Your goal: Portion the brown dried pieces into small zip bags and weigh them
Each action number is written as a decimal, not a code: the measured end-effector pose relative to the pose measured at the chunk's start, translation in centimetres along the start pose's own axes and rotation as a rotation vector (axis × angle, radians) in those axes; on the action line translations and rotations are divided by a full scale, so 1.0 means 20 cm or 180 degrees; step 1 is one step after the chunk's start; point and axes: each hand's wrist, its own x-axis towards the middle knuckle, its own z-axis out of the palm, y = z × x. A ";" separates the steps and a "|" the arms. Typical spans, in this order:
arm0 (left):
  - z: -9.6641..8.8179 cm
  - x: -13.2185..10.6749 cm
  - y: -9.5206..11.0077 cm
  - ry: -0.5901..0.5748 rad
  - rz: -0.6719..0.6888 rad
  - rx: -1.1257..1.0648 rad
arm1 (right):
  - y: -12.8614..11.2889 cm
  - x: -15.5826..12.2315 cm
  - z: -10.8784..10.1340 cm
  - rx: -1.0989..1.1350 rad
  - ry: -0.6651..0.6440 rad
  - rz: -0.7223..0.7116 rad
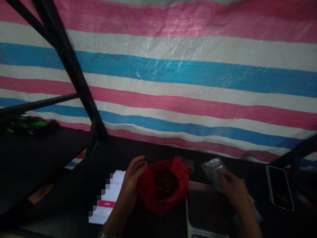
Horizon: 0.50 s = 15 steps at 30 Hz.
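A red plastic bag (148, 196) stands with its mouth spread wide, full of small brown pieces (166, 183) too dim to name. My left hand (132, 178) is at the bag's left side, fingers loosely curved and apart, the thumb side close against the red plastic. Further right, my right hand (232, 186) pinches a small clear plastic bag (214, 167) by its near edge. Between the red bag and my right arm lies a flat kitchen scale (206, 208) with a dark top. Behind the red bag rests a small clear packet (187, 164) of similar pieces.
A lit phone (106, 205) showing a timer lies left of my left forearm. Another phone (279, 187) lies at the right. More clear plastic (256, 210) shows beside my right forearm. A black metal frame (81, 89) and a striped tarp (185, 76) stand behind the black table (121, 148).
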 end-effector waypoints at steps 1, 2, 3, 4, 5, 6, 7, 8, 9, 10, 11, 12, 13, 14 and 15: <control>0.00 0.00 0.00 0.0040 0.0023 -0.0021 | 0.04 0.02 0.00 -0.0214 -0.0061 0.0028; -0.01 0.01 -0.01 0.0088 0.0048 -0.0037 | 0.08 0.03 0.01 -0.0388 -0.0127 0.0035; -0.01 0.01 -0.01 0.0132 0.0073 -0.0044 | 0.10 0.03 0.01 -0.0516 -0.0199 0.0024; -0.01 0.01 -0.01 0.0160 0.0100 -0.0041 | 0.12 0.03 0.02 -0.0611 -0.0279 0.0010; -0.02 0.02 -0.01 0.0175 0.0133 -0.0039 | 0.12 0.03 0.02 -0.0688 -0.0341 0.0016; -0.02 0.02 -0.01 0.0172 0.0167 -0.0045 | 0.12 0.02 0.02 -0.0747 -0.0338 0.0063; -0.03 0.02 -0.01 0.0164 0.0193 -0.0057 | 0.10 0.01 0.02 -0.0785 -0.0227 0.0147; -0.04 0.02 -0.01 0.0150 0.0212 -0.0074 | 0.07 0.00 0.02 -0.0795 -0.0036 0.0215; -0.04 0.02 -0.01 0.0142 0.0227 -0.0092 | 0.04 -0.02 0.03 -0.0774 0.0182 0.0211; -0.05 0.02 -0.01 0.0130 0.0250 -0.0106 | 0.00 -0.03 0.05 -0.0707 0.0377 0.0115; -0.05 0.02 -0.01 0.0109 0.0276 -0.0103 | -0.05 -0.04 0.07 -0.0598 0.0492 -0.0090; -0.05 0.02 -0.01 0.0076 0.0327 -0.0071 | -0.09 -0.06 0.11 -0.0484 0.0463 -0.0388; -0.06 0.02 -0.02 0.0053 0.0424 -0.0002 | -0.14 -0.08 0.16 -0.0394 0.0317 -0.0704; -0.06 0.02 -0.02 0.0062 0.0578 0.0116 | -0.17 -0.09 0.21 -0.0357 0.0096 -0.0988; -0.06 0.02 -0.03 0.0122 0.0808 0.0299 | -0.21 -0.10 0.26 -0.0390 -0.0094 -0.1192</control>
